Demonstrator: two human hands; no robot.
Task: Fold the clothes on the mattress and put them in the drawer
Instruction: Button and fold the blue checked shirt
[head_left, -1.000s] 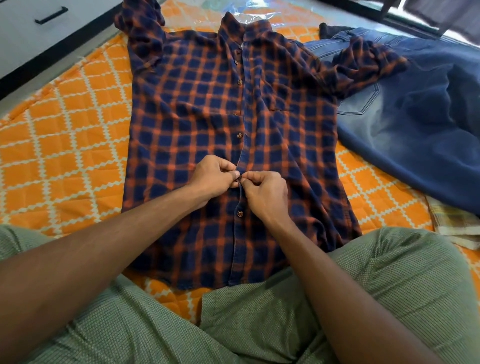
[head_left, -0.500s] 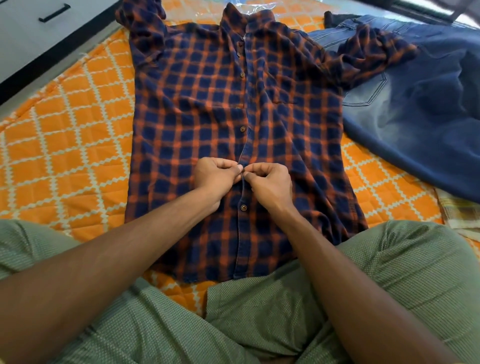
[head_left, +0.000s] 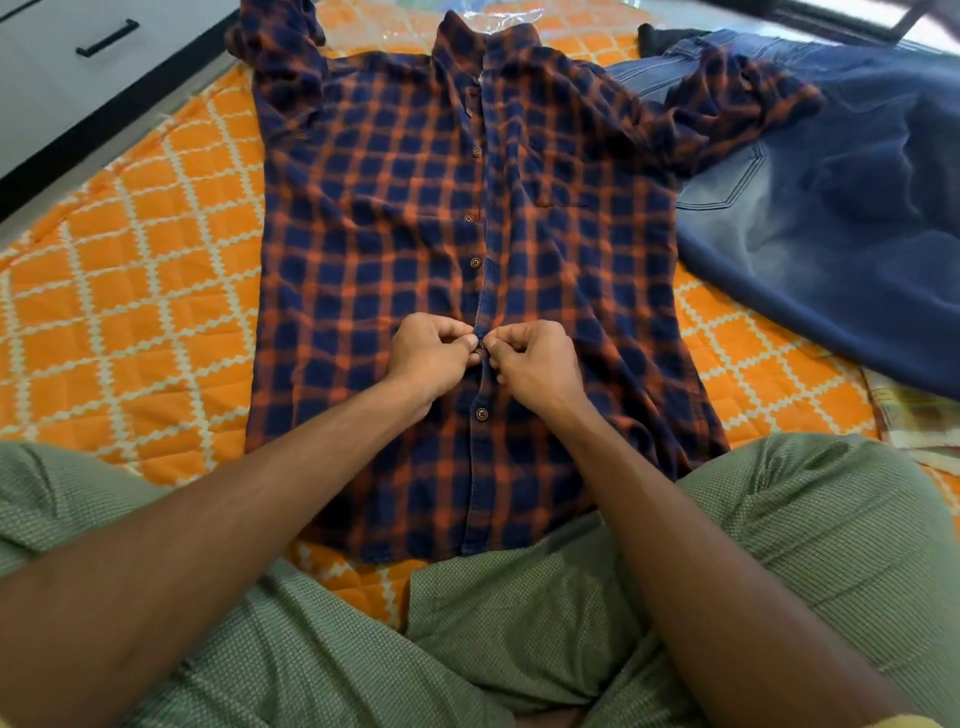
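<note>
Head view, left to right: a white drawer front (head_left: 78, 62) stands beyond the orange mattress (head_left: 130, 270); the plaid shirt (head_left: 389, 208) lies flat, collar away from the person, its placket running straight out between both hands. Left hand (head_left: 428, 356) and right hand (head_left: 535, 361) meet on that line, equally near, each pinching the placket at a button (head_left: 480, 345). Jeans (head_left: 831, 234) lie rightward, one sleeve overlapping them.
</note>
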